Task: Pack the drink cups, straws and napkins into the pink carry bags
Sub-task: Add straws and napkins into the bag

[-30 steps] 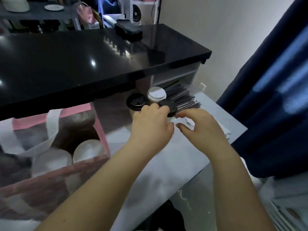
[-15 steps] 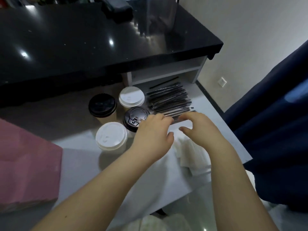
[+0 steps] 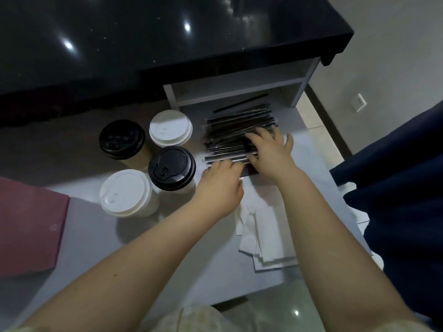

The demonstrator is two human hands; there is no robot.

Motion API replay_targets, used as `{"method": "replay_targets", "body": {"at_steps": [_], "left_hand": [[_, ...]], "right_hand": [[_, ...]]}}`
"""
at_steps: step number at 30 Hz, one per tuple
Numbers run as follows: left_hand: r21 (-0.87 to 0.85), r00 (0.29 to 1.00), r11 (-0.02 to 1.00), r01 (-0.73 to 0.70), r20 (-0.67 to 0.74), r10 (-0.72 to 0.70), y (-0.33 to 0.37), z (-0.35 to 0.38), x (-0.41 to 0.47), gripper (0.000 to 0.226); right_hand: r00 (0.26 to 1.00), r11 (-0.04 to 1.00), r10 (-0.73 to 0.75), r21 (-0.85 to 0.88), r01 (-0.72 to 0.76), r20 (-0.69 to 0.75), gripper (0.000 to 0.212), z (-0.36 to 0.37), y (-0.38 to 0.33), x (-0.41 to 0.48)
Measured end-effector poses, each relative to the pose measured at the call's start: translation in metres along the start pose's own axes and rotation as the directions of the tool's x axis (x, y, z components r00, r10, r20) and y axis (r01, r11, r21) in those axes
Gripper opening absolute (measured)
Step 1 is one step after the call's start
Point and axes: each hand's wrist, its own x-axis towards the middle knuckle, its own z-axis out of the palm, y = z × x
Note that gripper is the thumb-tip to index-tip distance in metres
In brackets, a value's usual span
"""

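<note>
Black wrapped straws are where the action is: the pile lies at the far end of the grey table, just under the edge of the black counter, and both hands are on it. The right hand is spread flat, fingers straight across the top of the pile, pressing and holding nothing. The left hand sits at the near edge of the pile with its fingers curled down onto the closest straws. From my feed I cannot tell whether it has one pinched or is only touching.

Progress check. Four lidded cups stand upright in a tight cluster just left of the straws: the far black-lidded cup, the far white-lidded cup, the near black-lidded cup and the near white-lidded cup. All of them are out on the table, none bagged. The napkins lie in a loose white stack on the near side of the straws, between the forearms, with no hand on them. The pink bag is at the left edge, well apart from the hands and cut off by the frame. The part I see looks flat and shows nothing inside.

My read: packing here has barely started. This looks like the straw-picking step, and cups, straws and napkins all remain to go in.
</note>
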Motion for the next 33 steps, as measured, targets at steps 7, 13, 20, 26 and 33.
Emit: {"method": "replay_targets", "body": {"at_steps": [7,13,20,26,33], "left_hand": [[-0.083,0.999,0.996,0.046,0.017,-0.045,-0.007,0.006,-0.01,0.045],[-0.132,0.999,0.99,0.047,-0.003,-0.048,-0.009,0.005,-0.014,0.045],[-0.185,0.998,0.981,0.051,-0.027,-0.057,-0.009,0.004,-0.024,0.046],[-0.204,0.995,0.977,0.055,-0.071,-0.071,-0.014,0.0,-0.035,0.044],[-0.222,0.993,0.974,0.047,-0.093,-0.07,-0.01,-0.007,-0.038,0.047]], "right_hand": [[0.985,0.99,-0.12,-0.082,0.111,-0.123,0.028,0.01,0.008,0.016],[0.971,0.992,-0.127,-0.045,0.121,-0.204,0.019,0.01,0.007,0.015],[0.987,0.993,-0.113,0.014,0.115,-0.115,0.02,0.011,0.011,0.017],[0.98,0.993,-0.117,-0.01,0.117,-0.161,0.018,0.013,0.008,0.019],[0.962,0.993,-0.105,0.03,0.116,-0.251,0.018,0.007,0.008,0.013]]}}
